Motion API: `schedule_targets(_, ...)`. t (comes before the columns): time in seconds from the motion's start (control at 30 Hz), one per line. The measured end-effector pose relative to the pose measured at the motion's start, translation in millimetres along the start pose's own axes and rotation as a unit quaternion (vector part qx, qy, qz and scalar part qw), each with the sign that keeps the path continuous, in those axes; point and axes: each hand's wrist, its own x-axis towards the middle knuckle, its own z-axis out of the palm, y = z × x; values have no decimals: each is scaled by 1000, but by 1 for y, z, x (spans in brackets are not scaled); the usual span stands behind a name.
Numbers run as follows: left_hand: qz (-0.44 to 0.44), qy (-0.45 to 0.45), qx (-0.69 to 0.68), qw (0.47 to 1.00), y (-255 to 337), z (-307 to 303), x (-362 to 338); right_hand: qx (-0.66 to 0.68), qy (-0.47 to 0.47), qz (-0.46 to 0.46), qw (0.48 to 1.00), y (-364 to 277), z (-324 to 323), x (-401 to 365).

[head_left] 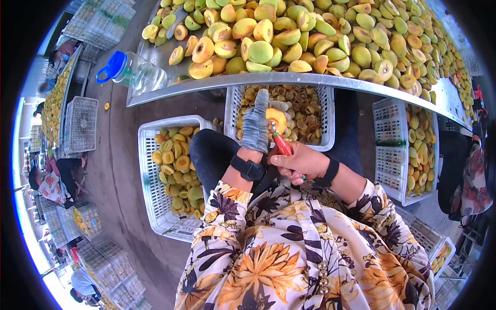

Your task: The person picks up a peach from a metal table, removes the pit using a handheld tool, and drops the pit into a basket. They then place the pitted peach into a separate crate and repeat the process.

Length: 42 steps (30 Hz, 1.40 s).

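My left hand [254,124], in a grey glove, is closed on a cut peach half [279,117] with its orange flesh showing. In my bare right hand [306,162] is a red-handled pitting spoon [281,144], and its metal head touches the fruit. Both hands are over my lap, in front of a white crate [329,139] that holds brown scraps and fruit pieces. Above them, a heap of halved peaches [310,39] covers the metal table [217,82]; several show pits.
A white crate of peach halves [148,191] stands left of my knee, another crate [390,150] at right. A blue-capped water bottle [139,72] lies at the table's left corner. Other people [473,181] sit to the right and far left, near stacked crates [98,23].
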Motion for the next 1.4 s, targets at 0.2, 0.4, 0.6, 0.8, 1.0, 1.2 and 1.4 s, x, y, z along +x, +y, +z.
schedule_targets(0.2, 87, 48, 71, 993, -6, -2, 19, 251, -181, 2, 951, 1, -14, 7)
schedule_targets(0.4, -62, 152, -128, 978, -40, -63, 58, 231, -237, -207, 921, -5, -37, -13)
schedule_targets(0.6, -28, 118, -105, 987, 9, -66, 13, -631, 358, -205, 657, 22, -96, 25)
schedule_targets(0.8, 158, 262, 481, 822, 42, -202, -33, -434, 408, -177, 784, 23, -99, 21)
schedule_targets(1.0, 298, 275, 646, 646, 113, -152, -5, -488, 379, -243, 748, 55, -102, 36)
schedule_targets(1.2, 151, 164, 763, 607, 116, -100, 102, -448, 351, -253, 783, 46, -69, 20)
schedule_targets(1.4, 324, 120, 585, 734, 101, -95, 82, -387, 340, -209, 831, 17, -43, -7)
